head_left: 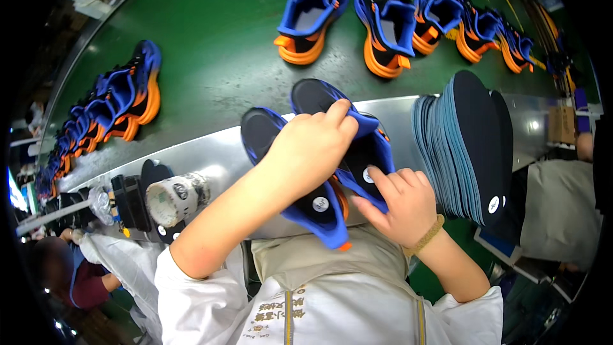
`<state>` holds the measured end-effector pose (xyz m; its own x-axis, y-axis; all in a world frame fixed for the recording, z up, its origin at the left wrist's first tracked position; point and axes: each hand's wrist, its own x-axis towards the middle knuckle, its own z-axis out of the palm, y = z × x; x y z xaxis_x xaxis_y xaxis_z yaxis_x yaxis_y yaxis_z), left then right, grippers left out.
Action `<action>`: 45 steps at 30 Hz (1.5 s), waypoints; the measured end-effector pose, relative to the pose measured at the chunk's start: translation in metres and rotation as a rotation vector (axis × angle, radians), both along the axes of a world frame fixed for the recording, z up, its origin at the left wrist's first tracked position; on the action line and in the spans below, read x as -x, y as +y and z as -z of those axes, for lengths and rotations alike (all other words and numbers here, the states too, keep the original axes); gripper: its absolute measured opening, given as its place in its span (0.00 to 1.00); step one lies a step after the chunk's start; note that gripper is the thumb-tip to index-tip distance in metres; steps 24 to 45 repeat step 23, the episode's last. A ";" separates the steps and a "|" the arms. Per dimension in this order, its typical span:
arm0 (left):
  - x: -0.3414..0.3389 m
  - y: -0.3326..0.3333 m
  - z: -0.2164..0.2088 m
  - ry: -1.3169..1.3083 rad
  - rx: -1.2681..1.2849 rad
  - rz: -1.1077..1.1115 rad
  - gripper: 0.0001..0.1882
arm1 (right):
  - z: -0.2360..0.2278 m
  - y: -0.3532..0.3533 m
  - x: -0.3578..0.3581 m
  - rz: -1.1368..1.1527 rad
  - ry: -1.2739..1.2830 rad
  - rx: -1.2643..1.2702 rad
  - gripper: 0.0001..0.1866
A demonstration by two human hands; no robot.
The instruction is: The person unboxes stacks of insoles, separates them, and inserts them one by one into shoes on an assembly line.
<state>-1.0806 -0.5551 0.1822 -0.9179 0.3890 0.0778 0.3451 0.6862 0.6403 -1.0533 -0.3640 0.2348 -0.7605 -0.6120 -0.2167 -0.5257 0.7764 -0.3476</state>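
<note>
Two blue and black sneakers lie side by side in front of me. My left hand is closed on the upper of the right-hand sneaker, near its tongue. My right hand is at that shoe's heel: the index finger reaches inside onto a dark insole with a round white sticker, and the thumb is by the heel collar. Under my left wrist, partly hidden, is the left-hand sneaker; a similar sticker shows inside it.
A tall stack of black-topped, blue-edged insoles stands to the right on the metal ledge. A white roll-shaped container sits left. On the green belt are more sneakers, with a row at far left. Another person is at lower left.
</note>
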 end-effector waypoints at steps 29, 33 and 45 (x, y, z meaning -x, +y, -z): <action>-0.160 -0.150 0.006 -0.047 0.300 -0.908 0.12 | -0.026 -0.184 0.166 0.144 -0.083 0.878 0.10; -0.160 -0.150 0.006 -0.047 0.300 -0.908 0.12 | -0.026 -0.184 0.166 0.144 -0.083 0.878 0.10; -0.160 -0.150 0.006 -0.047 0.300 -0.908 0.12 | -0.026 -0.184 0.166 0.144 -0.083 0.878 0.10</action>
